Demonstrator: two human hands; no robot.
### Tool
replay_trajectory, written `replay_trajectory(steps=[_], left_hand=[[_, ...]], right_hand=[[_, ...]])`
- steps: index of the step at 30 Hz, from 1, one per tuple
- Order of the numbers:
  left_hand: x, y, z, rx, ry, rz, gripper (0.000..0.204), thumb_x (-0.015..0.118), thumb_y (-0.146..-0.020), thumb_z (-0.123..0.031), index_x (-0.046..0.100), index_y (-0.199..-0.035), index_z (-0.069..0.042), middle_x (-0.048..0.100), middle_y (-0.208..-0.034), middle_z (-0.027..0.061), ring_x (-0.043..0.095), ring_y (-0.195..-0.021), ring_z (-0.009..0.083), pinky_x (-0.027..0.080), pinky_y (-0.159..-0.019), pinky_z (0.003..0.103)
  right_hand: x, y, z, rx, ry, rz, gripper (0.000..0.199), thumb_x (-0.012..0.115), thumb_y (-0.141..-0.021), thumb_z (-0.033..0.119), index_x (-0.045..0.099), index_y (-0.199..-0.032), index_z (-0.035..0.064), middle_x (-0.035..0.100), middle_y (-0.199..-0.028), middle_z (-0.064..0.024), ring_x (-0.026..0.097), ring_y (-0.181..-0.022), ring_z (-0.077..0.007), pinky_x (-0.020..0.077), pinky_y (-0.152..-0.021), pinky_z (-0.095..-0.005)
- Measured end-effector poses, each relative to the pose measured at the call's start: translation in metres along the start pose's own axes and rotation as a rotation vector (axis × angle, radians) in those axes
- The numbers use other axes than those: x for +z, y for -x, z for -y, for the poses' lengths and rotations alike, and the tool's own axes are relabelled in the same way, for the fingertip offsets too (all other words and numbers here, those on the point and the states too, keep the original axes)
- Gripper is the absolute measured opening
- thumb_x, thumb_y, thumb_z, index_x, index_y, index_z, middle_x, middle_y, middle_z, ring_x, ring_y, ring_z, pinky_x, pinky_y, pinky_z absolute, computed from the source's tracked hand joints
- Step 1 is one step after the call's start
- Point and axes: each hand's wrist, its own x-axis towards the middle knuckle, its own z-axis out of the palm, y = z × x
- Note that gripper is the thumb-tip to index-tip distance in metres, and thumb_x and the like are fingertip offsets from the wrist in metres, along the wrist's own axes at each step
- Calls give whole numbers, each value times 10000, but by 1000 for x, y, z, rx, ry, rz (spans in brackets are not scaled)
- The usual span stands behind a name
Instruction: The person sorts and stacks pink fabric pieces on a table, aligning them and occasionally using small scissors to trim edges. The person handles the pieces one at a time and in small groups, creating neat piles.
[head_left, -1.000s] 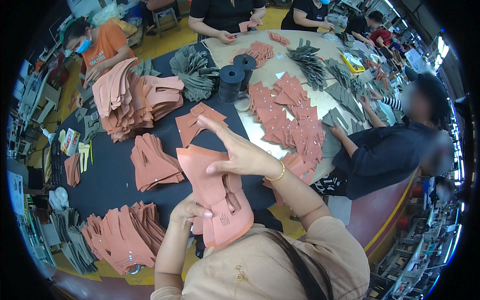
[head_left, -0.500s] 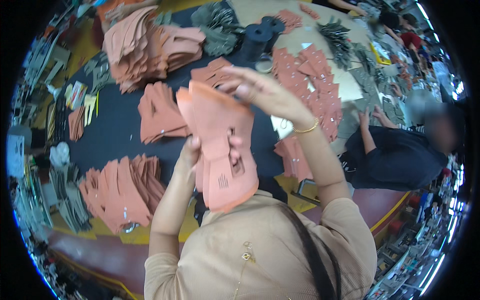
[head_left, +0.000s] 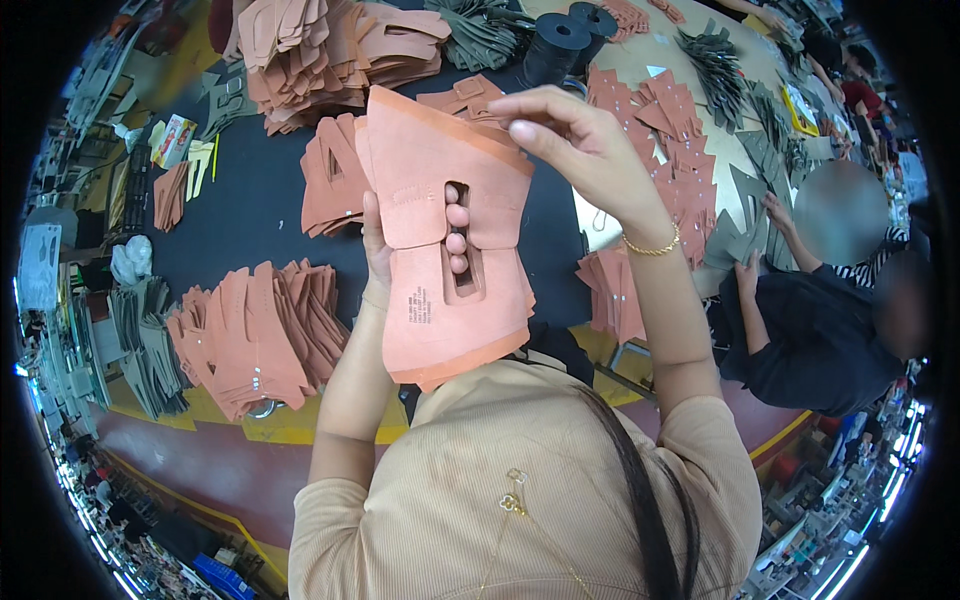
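My left hand (head_left: 375, 245) is closed on a few layered salmon-pink shoe-upper-like cut pieces (head_left: 450, 320), held up in front of my chest. Its thumb lies along the left edge, and its fingertips show through the slot in the middle. Small printed text marks the lower part, and orange bands run along the top and bottom edges. By the upper right edge of these pieces is my right hand (head_left: 590, 150), fingers stretched and thumb apart from the index finger. Whether its thumb touches the edge I cannot tell.
On the dark table (head_left: 240, 220) lie salmon stacks (head_left: 255, 335), a tall pile (head_left: 300, 60) and a smaller stack (head_left: 335, 175). Black thread spools (head_left: 555, 45) stand at the back. Many salmon pieces (head_left: 670, 150) cover the right side. A co-worker (head_left: 810, 320) handles grey-green pieces (head_left: 740, 215).
The held pieces have turned to face up more squarely, and more fingertips show through the slot. My right hand stays by their upper edge, its thumb and index finger now differently posed.
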Motion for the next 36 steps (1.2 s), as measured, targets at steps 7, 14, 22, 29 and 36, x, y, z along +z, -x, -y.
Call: replay_trajectory(steps=[7, 14, 22, 29, 36], left_hand=[[6, 4, 5, -114, -217, -141, 840, 493, -851, -675, 459, -1242, 67, 652, -961, 270, 695, -742, 322, 606, -670, 413], [6, 4, 1, -42, -189, -78, 696, 548, -871, -565, 478, -1200, 44, 593, -1151, 294, 685, -869, 361, 597, -748, 454], [1, -4, 3, -147, -103, 51, 740, 519, -888, -590, 456, -1219, 69, 568, -1146, 349, 679, -906, 389, 609, -730, 458], [-1, -7, 1, -184, -75, 82, 766, 486, -902, -598, 426, -1263, 75, 558, -1174, 342, 660, -959, 405, 608, -742, 431], [-7, -1, 6, -134, -72, -149, 731, 479, -935, -534, 379, -1339, 67, 559, -1178, 333, 646, -983, 408, 554, -845, 476]], right_hand=[[22, -15, 13, -254, 372, -63, 277, 680, -873, 234, 670, -1035, 10, 623, -1060, -72, 618, -954, -171, 481, -820, -272], [10, 37, 59, -419, -9, -7, 123, 700, -719, 29, 692, -837, 62, 689, -855, -58, 663, -752, -223, 524, -669, -298], [-33, 55, 100, -840, -173, 230, 151, 598, -905, 191, 633, -1040, 134, 632, -996, -59, 626, -838, -177, 498, -675, -272], [-34, 60, 103, -879, -133, 266, 195, 598, -926, 231, 607, -1108, 160, 616, -1026, -49, 621, -865, -178, 495, -710, -264], [16, 20, 58, -372, 207, -263, 85, 668, -835, 23, 642, -915, 17, 619, -843, -87, 588, -764, -151, 476, -663, -258]])
